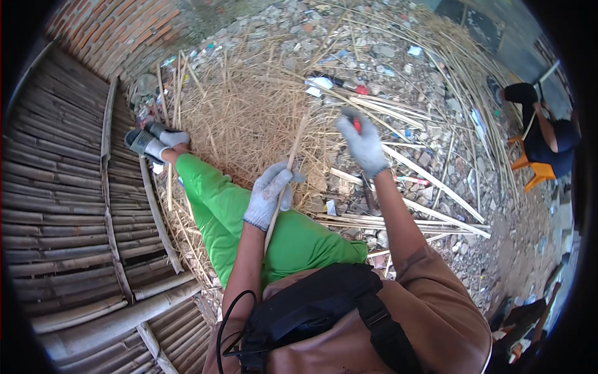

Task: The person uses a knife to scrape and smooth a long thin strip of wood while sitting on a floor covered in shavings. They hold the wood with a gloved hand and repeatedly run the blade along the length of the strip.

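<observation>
My left hand (268, 196), in a whitish work glove, is closed around a long thin bamboo strip (299, 137). The strip slants from my lap, over my bright green trousers (311, 240), up past the fingers toward the shavings. To the right and a little farther out, my right hand (366, 146) wears a matching glove. Its fingers are curled round a small tool with a red handle (357, 124); the blade or tip cannot be made out. The right hand is apart from the strip.
Pale bamboo shavings (243, 112) cover the ground ahead. Split bamboo strips (430, 181) lie across rubble at right. A slatted bamboo panel (56, 206) stands at left, with a brick wall (118, 28) beyond. Another person (554, 140) sits on an orange stool (532, 169) at far right.
</observation>
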`<state>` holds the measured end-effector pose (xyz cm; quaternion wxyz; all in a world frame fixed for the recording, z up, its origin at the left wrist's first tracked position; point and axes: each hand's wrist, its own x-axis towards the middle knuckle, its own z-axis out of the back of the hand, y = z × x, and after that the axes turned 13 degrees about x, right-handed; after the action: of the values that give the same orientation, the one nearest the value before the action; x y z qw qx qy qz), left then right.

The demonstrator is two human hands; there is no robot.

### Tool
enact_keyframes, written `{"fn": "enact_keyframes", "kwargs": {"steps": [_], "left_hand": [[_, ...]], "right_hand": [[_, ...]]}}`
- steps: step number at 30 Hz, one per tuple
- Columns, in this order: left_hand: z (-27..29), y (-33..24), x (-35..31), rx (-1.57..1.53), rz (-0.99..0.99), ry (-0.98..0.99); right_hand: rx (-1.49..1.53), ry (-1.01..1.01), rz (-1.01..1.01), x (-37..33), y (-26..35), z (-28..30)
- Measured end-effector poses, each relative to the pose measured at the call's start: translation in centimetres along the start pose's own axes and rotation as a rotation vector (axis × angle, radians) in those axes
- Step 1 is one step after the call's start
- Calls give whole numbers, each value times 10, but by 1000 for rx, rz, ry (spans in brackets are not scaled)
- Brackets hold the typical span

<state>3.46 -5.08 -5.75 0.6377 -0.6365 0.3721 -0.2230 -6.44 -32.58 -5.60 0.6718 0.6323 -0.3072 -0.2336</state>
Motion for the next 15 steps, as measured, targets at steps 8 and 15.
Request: {"fn": "enact_keyframes", "kwargs": {"steps": [8, 15], "left_hand": [[-14, -10, -22, 88, 65, 23], [12, 8, -37, 21, 45, -57]], "right_hand": [[184, 298, -435, -7, 24, -39], [893, -253, -125, 43, 24, 47]]}}
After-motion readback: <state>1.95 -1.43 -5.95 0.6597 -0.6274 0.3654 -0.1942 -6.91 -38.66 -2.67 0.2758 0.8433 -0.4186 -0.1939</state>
